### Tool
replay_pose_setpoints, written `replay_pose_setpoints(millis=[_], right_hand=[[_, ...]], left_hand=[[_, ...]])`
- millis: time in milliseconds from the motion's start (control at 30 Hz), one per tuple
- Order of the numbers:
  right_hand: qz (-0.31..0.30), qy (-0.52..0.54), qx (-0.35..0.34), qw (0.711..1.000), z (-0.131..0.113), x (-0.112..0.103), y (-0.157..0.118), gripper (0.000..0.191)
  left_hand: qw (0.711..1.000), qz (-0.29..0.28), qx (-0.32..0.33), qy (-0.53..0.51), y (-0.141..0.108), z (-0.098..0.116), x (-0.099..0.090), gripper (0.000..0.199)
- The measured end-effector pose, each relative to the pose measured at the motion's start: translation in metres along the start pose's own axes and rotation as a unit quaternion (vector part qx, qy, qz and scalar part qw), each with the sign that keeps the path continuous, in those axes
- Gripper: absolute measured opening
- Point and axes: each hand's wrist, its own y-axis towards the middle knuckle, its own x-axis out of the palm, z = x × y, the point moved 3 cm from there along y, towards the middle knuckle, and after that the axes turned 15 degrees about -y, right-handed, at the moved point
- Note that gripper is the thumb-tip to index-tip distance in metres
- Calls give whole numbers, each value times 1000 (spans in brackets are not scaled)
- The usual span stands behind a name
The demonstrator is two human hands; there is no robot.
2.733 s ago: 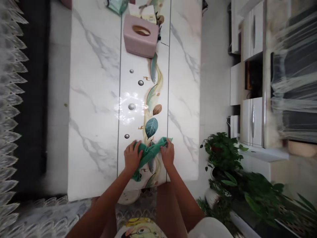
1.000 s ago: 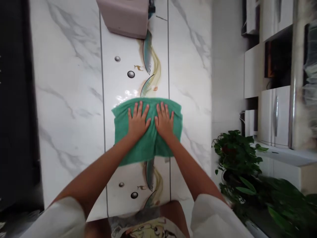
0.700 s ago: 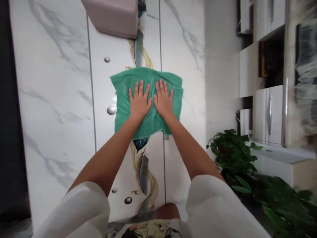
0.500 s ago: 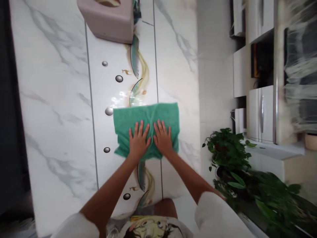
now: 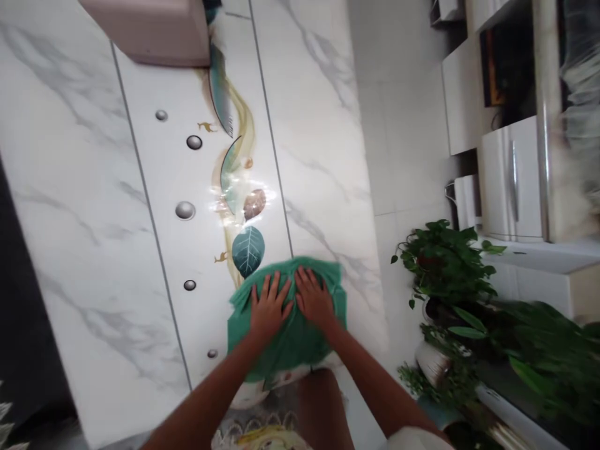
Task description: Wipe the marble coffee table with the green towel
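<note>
Pressing cloth [image 5: 291,342] | left hand [image 5: 269,312], right hand [image 5: 317,304] flat, fingers spread | table edge [image 5: 374,300] near | pink box [image 5: 157,31] well ahead

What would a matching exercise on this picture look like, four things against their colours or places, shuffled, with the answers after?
1. Cloth
2. Box
3. Printed dots
4. Leafy plant

A. Grey, on the table
B. Beyond the table's right-hand edge
C. Green, beneath the left hand and right hand
D. Pink, cut off by the picture's top edge

Pairs: 1-C, 2-D, 3-A, 4-B
</note>
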Motion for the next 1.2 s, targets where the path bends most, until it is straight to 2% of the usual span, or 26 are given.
replay_pose_setpoints(millis=[133,200,267,333,400,500,567,633,767,833,867,933,1000,1033,1100,1200], right_hand=[[96,-18,38,995,72,-68,141,63],[116,-24,51,992,105,-93,206,64],[119,-29,47,991,127,-110,252,63],[117,-34,39,992,137,-119,272,63],[115,-41,39,992,138,-120,266,63],[107,-50,39,992,129,-105,214,64],[104,-51,35,993,119,-86,155,64],[100,-49,46,993,106,-60,80,64],[127,-46,93,986,70,8,-78,64],[156,-45,111,980,52,39,-133,67],[163,-43,118,979,45,51,-149,68],[156,-35,123,979,40,65,-160,70],[138,-20,119,983,44,63,-144,68],[127,-9,112,986,48,57,-129,67],[114,11,98,989,56,36,-88,65],[101,23,95,990,59,-12,4,64]], left_hand=[[993,61,102,-1,165,46,-85,63],[987,91,133,3,236,61,-114,66],[983,123,136,-1,283,70,-130,70],[979,152,134,-17,300,75,-133,70],[976,170,128,-35,290,78,-127,67],[982,157,95,-33,243,79,-106,69],[988,124,84,-19,197,77,-85,72],[992,83,94,-12,140,74,-55,75],[994,8,103,-18,11,60,30,73],[995,9,95,-18,-43,50,70,69],[995,16,94,-16,-63,46,84,68],[995,23,99,-9,-83,40,98,65],[994,6,114,3,-75,40,90,64],[993,-3,117,9,-61,41,79,64],[993,-4,114,17,-17,43,44,67],[992,30,123,4,72,48,-24,69]])
